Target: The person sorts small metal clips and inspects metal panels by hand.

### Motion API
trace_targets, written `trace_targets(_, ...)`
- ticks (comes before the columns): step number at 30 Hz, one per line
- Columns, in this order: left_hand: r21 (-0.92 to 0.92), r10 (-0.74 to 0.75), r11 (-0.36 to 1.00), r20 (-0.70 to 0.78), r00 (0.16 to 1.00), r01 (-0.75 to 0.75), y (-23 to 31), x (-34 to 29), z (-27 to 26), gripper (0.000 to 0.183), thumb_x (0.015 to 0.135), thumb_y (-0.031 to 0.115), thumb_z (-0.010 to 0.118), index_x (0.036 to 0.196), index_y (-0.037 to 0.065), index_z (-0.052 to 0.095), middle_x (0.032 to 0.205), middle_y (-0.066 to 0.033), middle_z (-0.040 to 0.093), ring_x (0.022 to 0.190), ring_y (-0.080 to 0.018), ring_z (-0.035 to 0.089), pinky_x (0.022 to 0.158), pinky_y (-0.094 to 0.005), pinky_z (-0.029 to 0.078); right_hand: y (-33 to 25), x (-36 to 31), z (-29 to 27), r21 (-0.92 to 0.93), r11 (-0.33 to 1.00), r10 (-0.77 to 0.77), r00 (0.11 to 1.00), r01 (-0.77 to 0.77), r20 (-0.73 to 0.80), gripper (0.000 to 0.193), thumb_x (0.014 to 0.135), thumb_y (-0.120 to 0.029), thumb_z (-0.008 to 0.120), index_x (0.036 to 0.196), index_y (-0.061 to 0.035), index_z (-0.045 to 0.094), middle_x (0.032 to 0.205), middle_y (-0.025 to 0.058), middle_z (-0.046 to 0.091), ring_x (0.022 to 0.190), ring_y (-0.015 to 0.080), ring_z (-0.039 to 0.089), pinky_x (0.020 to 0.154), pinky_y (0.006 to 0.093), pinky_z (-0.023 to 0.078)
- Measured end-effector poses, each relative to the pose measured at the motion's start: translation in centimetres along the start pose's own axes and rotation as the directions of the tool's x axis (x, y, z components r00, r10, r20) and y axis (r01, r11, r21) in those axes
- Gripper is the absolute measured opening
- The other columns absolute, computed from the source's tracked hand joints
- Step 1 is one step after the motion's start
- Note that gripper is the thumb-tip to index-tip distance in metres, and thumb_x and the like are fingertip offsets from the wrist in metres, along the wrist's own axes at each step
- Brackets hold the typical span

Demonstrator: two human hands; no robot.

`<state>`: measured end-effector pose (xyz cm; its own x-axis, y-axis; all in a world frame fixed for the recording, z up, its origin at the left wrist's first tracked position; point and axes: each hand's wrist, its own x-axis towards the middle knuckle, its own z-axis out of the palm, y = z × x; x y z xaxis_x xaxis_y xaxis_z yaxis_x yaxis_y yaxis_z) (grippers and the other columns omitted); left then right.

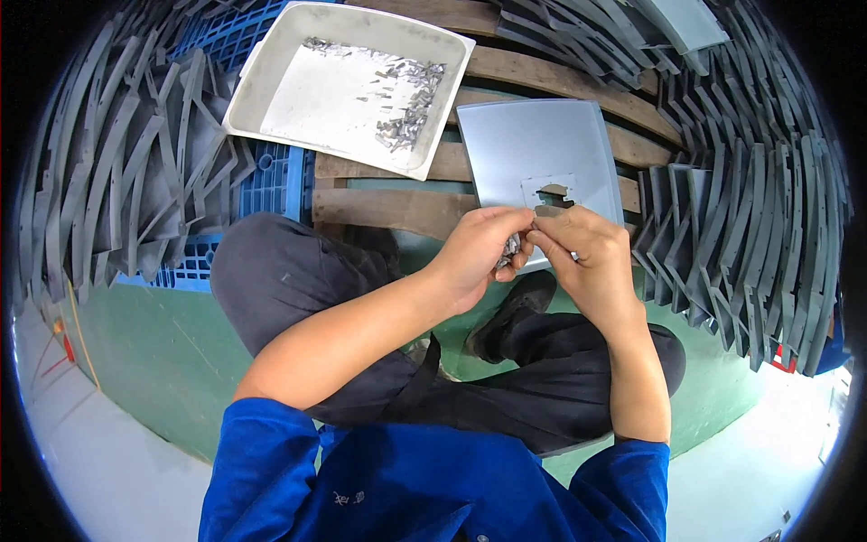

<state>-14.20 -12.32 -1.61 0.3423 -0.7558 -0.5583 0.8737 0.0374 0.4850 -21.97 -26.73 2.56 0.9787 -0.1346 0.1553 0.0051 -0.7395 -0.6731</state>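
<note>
My left hand (479, 253) is curled around a small bunch of shiny metal clips (510, 249), partly hidden by its fingers. Against its fingertips my right hand (589, 255) is closed in a pinch; a small grey metal piece (546, 211) shows at those fingers, its shape unclear. Just beyond both hands lies a light grey sheet-metal panel (533, 140) with a cutout (554, 195) near its close end. The hands cover part of that end.
A white plastic tray (237, 116) with many loose metal clips stands at the far left on wooden slats (379, 206) and blue plastic pallets (271, 176). Stacked grey metal panels rise on the left (117, 172) and right (731, 226). My crossed legs (298, 280) rest on green floor.
</note>
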Motion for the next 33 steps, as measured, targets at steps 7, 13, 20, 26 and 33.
trace_targets(7, -0.126, -0.052, 0.991, -0.016, 0.999, 0.05, 0.3, -0.1, 0.2, 0.034, 0.096, 0.036, 0.045, 0.09, 0.006, 0.058, 0.077, -0.0022, 0.058, 0.065, -0.0106, 0.052, 0.053, -0.025, 0.04, -0.7, 0.4, -1.1, 0.096, 0.993, 0.065, 0.998, -0.066, 0.009, 0.009, 0.077, -0.001, 0.068, 0.085, -0.0022, 0.07, 0.069, 0.0126, 0.061, 0.062, 0.0292, 0.06, 0.057, 0.0362, 0.048)
trace_targets(13, -0.141, -0.06, 0.988, 0.06, 0.996, 0.068, -0.1, 0.1, 0.2, 0.049, 0.098, 0.049, 0.037, 0.098, 0.005, 0.059, 0.082, -0.0019, 0.058, 0.069, -0.0107, 0.053, 0.056, -0.0251, 0.041, -0.9, -0.3, -0.3, 0.041, 0.999, -0.001, 0.996, -0.003, 0.085, 0.01, 0.075, -0.001, 0.068, 0.085, -0.0023, 0.069, 0.076, 0.0135, 0.063, 0.065, 0.0316, 0.061, 0.058, 0.0376, 0.048)
trace_targets(20, -0.107, -0.072, 0.991, 0.023, 0.997, 0.074, 0.0, 0.0, 0.6, 0.054, 0.098, 0.053, 0.033, 0.097, 0.006, 0.059, 0.083, -0.0006, 0.057, 0.072, -0.0099, 0.053, 0.06, -0.0256, 0.04, -1.6, -0.4, -1.0, 0.198, 0.976, 0.017, 0.946, -0.086, 0.325, 0.008, 0.076, 0.001, 0.068, 0.083, 0.0021, 0.068, 0.073, 0.0116, 0.063, 0.063, 0.025, 0.06, 0.058, 0.0332, 0.046)
trace_targets(26, -0.07, -0.053, 0.996, 0.093, 0.994, 0.06, 0.1, -0.2, 0.3, 0.057, 0.097, 0.054, 0.029, 0.101, 0.006, 0.061, 0.086, -0.0008, 0.059, 0.077, -0.0104, 0.053, 0.067, -0.026, 0.04, -1.3, -0.1, -1.2, 0.144, 0.985, 0.068, 0.984, -0.092, 0.163, 0.008, 0.075, -0.002, 0.068, 0.083, -0.0022, 0.07, 0.072, 0.0132, 0.062, 0.064, 0.0302, 0.061, 0.058, 0.0367, 0.048)
trace_targets(33, -0.042, -0.044, 0.998, 0.121, 0.992, 0.049, -0.2, 0.1, 0.0, 0.059, 0.097, 0.056, 0.029, 0.1, 0.006, 0.061, 0.084, -0.0006, 0.06, 0.075, -0.0107, 0.054, 0.064, -0.0248, 0.04, -1.3, -0.4, -0.4, 0.109, 0.992, 0.042, 0.981, -0.064, 0.191, 0.009, 0.074, -0.001, 0.068, 0.083, -0.002, 0.07, 0.071, 0.0134, 0.062, 0.064, 0.0294, 0.062, 0.058, 0.0361, 0.048)
